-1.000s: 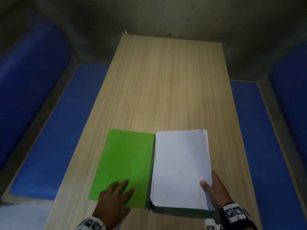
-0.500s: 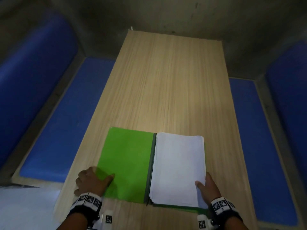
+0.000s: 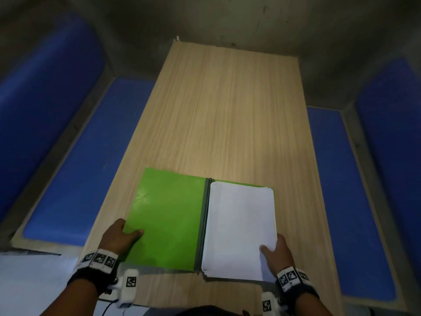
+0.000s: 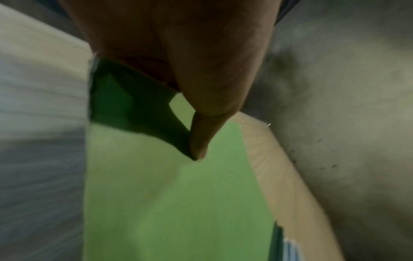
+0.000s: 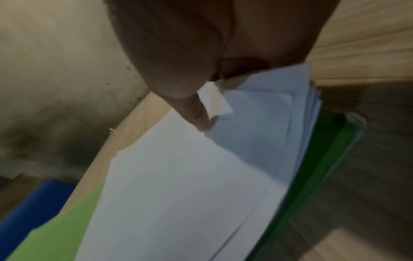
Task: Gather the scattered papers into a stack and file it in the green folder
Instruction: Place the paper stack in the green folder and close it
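The green folder (image 3: 168, 215) lies open on the near part of the wooden table (image 3: 227, 110). A stack of white papers (image 3: 239, 229) rests on its right half. My left hand (image 3: 129, 236) pinches the left cover's outer edge near the front corner, thumb (image 4: 198, 141) on top and fingers hidden beneath. A shadow shows under that corner. My right hand (image 3: 272, 246) holds the stack's right edge near the front corner, with its thumb (image 5: 196, 113) pressing on the top sheet (image 5: 178, 185). The folder's back cover (image 5: 324, 159) shows under the sheets.
Blue padded benches (image 3: 75, 179) (image 3: 341, 190) run along both long sides of the table. A grey wall (image 3: 227, 17) closes the far end. Something white (image 3: 29, 281) lies low at the near left, off the table.
My left hand slid from the top of the left cover out to its left edge and now pinches it. My right hand stays on the papers' right edge.
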